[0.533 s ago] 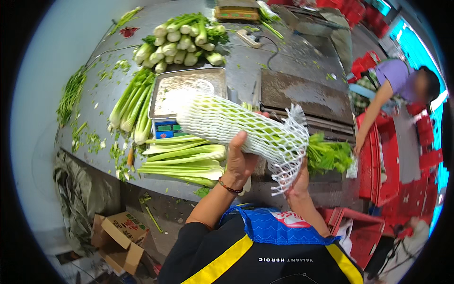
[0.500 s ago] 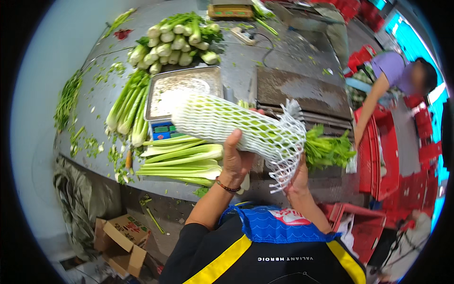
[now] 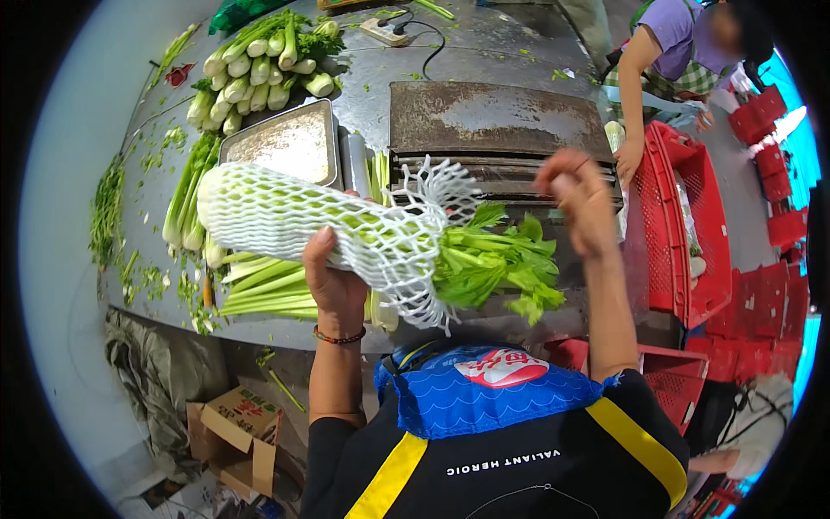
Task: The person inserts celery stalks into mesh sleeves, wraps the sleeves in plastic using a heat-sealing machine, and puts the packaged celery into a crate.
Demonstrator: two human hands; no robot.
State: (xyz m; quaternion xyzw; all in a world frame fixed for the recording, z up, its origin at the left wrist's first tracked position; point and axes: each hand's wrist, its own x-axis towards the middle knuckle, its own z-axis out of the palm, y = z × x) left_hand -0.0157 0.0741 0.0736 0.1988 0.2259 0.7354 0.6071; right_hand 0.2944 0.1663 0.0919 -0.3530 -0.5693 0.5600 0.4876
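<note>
My left hand [image 3: 333, 281] grips one celery bunch [image 3: 493, 264] in one white foam net [image 3: 320, 225], fingers curled tight around it. My right hand [image 3: 584, 203], at three o'clock from it, is loosely closed on nothing.

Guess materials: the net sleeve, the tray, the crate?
Net sleeve: white foam mesh, probably polyethylene; soft, puffy strands, matte. Tray: metal, likely stainless steel; dull grey sheen, rolled rim. Crate: red moulded plastic; ribbed, perforated walls, slight gloss.
</note>
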